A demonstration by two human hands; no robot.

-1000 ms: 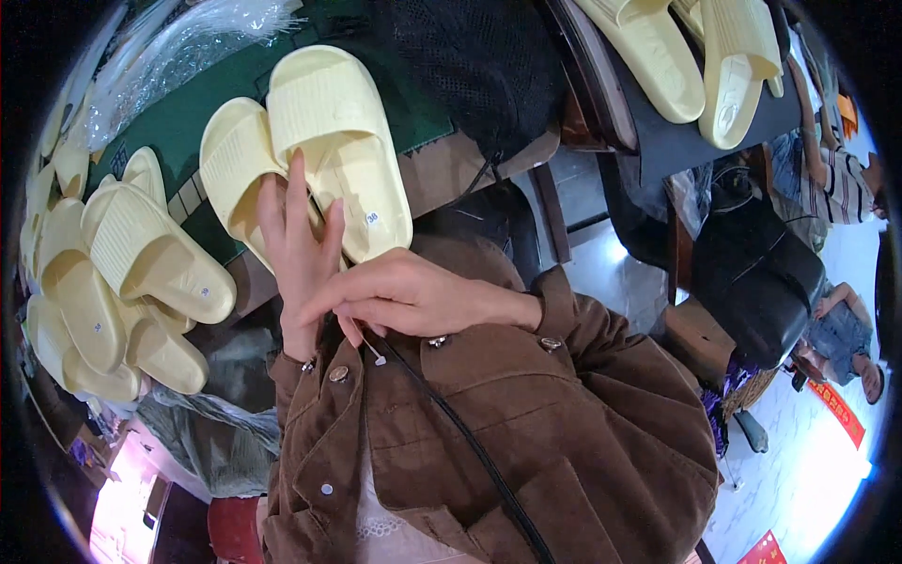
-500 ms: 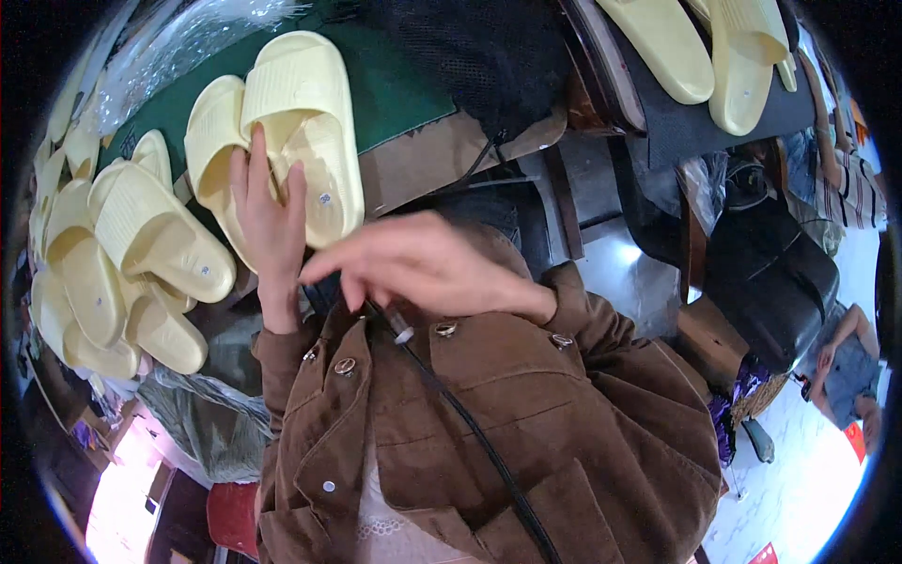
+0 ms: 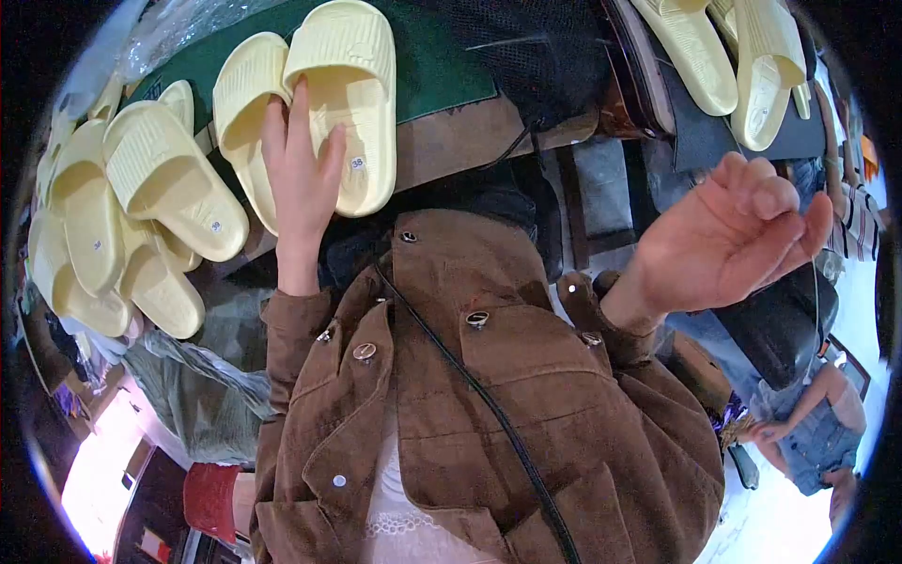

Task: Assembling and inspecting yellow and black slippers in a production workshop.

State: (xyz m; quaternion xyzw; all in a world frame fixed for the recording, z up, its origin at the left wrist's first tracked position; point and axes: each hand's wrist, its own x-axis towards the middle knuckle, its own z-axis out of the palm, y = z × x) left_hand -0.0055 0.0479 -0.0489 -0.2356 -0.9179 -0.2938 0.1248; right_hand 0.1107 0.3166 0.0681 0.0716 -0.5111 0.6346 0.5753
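Observation:
A pair of pale yellow slide sandals (image 3: 368, 141) lies side by side at the front of the work surface, toes pointing away. My left hand (image 3: 303, 169) grips the pair where their inner edges meet, its fingers reaching under the straps and its thumb over the right sandal's footbed. My right hand (image 3: 728, 235) is raised off to the right, away from the sandals, with its fingers curled in. A thin pale thread (image 3: 816, 305) hangs down from it and seems caught in the fingers; its ends are hard to make out.
More yellow slides (image 3: 178, 183) are piled at the left. Others (image 3: 766, 80) lie on a dark surface at the far right. Dark green matting (image 3: 437, 80) and clear plastic wrap (image 3: 188, 33) lie behind the pair. Another person (image 3: 808, 423) is at the lower right.
My right hand has swung from beside my left wrist out to the far right and up. My left hand has stayed on the pair, while the whole view has shifted slightly.

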